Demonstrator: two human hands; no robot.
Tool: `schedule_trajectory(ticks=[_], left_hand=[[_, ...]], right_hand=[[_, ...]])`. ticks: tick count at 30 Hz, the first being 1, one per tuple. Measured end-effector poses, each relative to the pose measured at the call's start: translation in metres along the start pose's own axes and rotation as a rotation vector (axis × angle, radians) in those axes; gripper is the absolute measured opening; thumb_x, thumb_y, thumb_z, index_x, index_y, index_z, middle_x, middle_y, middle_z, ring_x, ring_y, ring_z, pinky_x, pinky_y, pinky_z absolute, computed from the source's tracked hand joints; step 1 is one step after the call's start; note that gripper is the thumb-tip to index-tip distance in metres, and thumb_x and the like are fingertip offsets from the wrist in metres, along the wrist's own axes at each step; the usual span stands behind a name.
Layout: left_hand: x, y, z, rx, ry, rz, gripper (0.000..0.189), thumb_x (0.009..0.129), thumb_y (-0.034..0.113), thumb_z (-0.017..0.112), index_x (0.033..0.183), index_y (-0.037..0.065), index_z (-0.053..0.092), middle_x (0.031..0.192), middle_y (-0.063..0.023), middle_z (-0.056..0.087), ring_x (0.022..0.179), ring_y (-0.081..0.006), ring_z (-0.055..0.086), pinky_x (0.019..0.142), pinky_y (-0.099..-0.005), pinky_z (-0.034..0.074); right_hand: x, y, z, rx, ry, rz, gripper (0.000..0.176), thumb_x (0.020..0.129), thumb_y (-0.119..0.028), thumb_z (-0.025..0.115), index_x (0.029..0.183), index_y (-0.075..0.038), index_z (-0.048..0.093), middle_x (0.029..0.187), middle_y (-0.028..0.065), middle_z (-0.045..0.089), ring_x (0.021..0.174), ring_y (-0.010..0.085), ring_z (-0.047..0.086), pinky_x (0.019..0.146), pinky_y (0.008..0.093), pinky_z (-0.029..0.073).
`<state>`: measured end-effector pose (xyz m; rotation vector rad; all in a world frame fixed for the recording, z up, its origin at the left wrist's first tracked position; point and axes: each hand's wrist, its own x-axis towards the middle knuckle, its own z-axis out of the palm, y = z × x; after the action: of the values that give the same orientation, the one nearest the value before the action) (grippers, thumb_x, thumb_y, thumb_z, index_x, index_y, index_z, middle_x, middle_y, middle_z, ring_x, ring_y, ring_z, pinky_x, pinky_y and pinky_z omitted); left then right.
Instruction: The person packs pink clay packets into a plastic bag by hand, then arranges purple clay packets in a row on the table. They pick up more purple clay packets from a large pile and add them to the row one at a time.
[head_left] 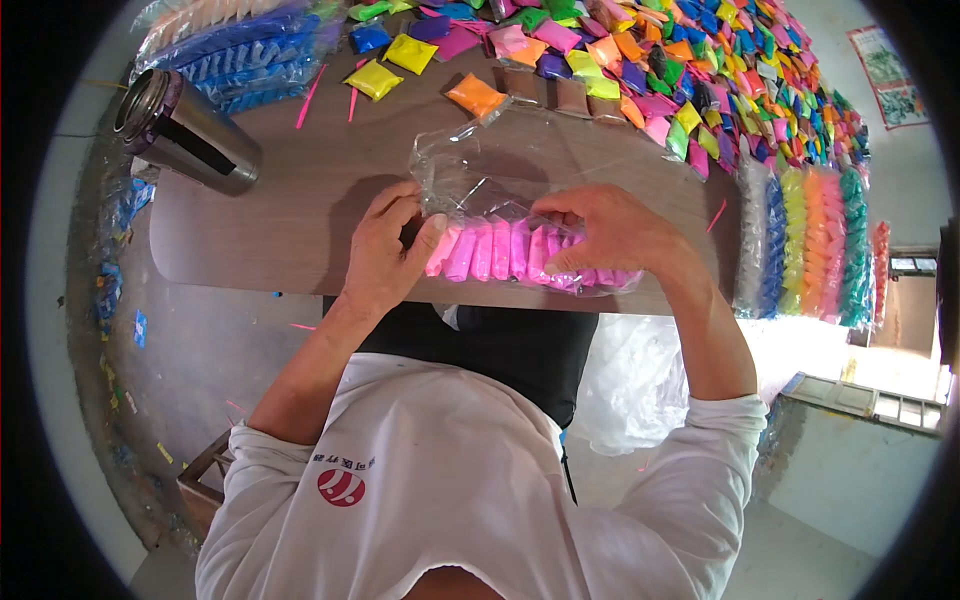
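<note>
A row of small pink packets (482, 250) lies inside a clear plastic bag (450, 165) near the table's front edge. The loose upper part of the bag spreads away from me over the tabletop. At the row's left end, my left hand (388, 245) is closed on the bag, its thumb against the end packet. My right hand (610, 232) curls over the right part of the row with thumb and fingers on the plastic. Its palm hides some packets there.
Loose coloured packets (690, 70) heap across the back and right of the brown table (290, 215). Filled bags (825, 240) line its right edge, and blue bags (250, 65) lie back left. A steel tumbler (190, 135) leans at left. Pink strips (311, 97) lie about.
</note>
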<state>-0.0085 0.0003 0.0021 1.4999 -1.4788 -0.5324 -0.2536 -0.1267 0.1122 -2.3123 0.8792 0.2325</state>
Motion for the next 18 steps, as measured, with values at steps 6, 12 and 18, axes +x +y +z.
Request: schedule_trajectory(ticks=[6, 12, 18], left_hand=[[0.000, -0.005, 0.001, 0.026, 0.009, 0.045, 0.033, 0.090, 0.026, 0.069, 0.100, -0.005, 0.065, 0.115, -0.0184, 0.061, 0.097, -0.0308, 0.062, 0.081, -0.0360, 0.051], [-0.001, -0.004, 0.002, 0.045, 0.010, 0.031, 0.028, 0.090, 0.021, 0.068, 0.094, -0.006, 0.062, 0.118, -0.0215, 0.062, 0.100, -0.0329, 0.063, 0.087, -0.0362, 0.049], [-0.001, -0.006, 0.002, 0.050, 0.012, 0.027, 0.030, 0.090, 0.021, 0.067, 0.099, -0.007, 0.063, 0.118, -0.0206, 0.062, 0.099, -0.0325, 0.063, 0.086, -0.0356, 0.049]], right_hand=[[0.020, 0.006, 0.008, 0.179, -0.145, 0.025, 0.057, 0.071, -0.026, 0.083, 0.118, 0.001, 0.066, 0.104, 0.0150, 0.071, 0.096, 0.0241, 0.066, 0.086, 0.0350, 0.052], [0.006, 0.002, -0.009, 0.192, -0.058, 0.092, 0.053, 0.074, -0.024, 0.082, 0.119, 0.000, 0.066, 0.103, 0.0104, 0.071, 0.094, 0.0178, 0.064, 0.086, 0.0316, 0.051], [-0.044, 0.019, -0.050, 0.005, 0.060, 0.211, 0.053, 0.073, -0.023, 0.081, 0.119, -0.001, 0.067, 0.109, 0.0113, 0.071, 0.100, 0.0205, 0.065, 0.090, 0.0329, 0.051]])
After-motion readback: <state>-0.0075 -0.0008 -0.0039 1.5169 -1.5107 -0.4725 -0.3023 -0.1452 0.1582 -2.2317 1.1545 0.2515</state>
